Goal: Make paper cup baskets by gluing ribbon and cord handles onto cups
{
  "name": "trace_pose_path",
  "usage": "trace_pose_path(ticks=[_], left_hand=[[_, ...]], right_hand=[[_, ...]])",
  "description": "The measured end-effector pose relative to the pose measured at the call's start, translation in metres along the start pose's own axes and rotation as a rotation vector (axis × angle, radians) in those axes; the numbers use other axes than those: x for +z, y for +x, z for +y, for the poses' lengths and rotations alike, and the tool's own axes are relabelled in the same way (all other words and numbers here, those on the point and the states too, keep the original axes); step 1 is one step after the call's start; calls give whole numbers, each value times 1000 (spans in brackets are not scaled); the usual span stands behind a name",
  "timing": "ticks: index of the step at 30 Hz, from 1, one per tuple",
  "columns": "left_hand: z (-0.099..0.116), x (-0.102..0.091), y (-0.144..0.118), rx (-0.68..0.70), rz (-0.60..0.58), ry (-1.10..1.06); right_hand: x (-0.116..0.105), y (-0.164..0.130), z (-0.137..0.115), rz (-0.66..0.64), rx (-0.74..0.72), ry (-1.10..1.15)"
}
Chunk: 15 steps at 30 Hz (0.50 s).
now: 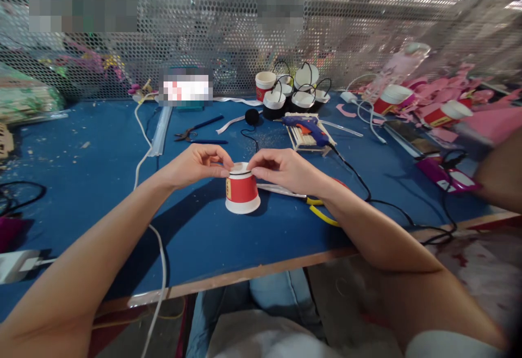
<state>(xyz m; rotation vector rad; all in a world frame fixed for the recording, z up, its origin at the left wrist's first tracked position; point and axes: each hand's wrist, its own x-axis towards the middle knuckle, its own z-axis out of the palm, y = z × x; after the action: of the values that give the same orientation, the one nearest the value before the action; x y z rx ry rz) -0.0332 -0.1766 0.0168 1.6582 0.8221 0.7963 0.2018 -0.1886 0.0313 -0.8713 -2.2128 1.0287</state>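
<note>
A red and white paper cup (pixel 242 189) stands upside down on the blue table, its wide white end below. Around its narrow upper end runs a thin black cord (pixel 240 173). My left hand (pixel 202 161) pinches the cord at the left of the cup, fingertips against the edge. At the other side, my right hand (pixel 281 167) pinches in the same way with thumb and forefinger. The cord's ends cannot be made out. Scissors with yellow handles (pixel 322 214) lie partly under my right forearm.
Behind the cup are pliers (pixel 191 131), a black cord spool (pixel 252 117) and a blue glue gun (pixel 308 127) on a small wooden rack (pixel 299 142). Several cups with black loop handles (pixel 304 99) stand farther back. A white cable (pixel 162 255) crosses the table's front edge (pixel 228 279).
</note>
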Motion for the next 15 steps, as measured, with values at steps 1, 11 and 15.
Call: trace_pose_path(ticks=[1,11,15], left_hand=[[0,0,0,-4,-3,-2],[-3,-2,1,-26,-12,-36],[-6,-2,3,-27,6,-68]], right_hand=[[0,0,1,-6,5,15],[1,3,9,-45,11,82],[1,5,14,58,-66,3]])
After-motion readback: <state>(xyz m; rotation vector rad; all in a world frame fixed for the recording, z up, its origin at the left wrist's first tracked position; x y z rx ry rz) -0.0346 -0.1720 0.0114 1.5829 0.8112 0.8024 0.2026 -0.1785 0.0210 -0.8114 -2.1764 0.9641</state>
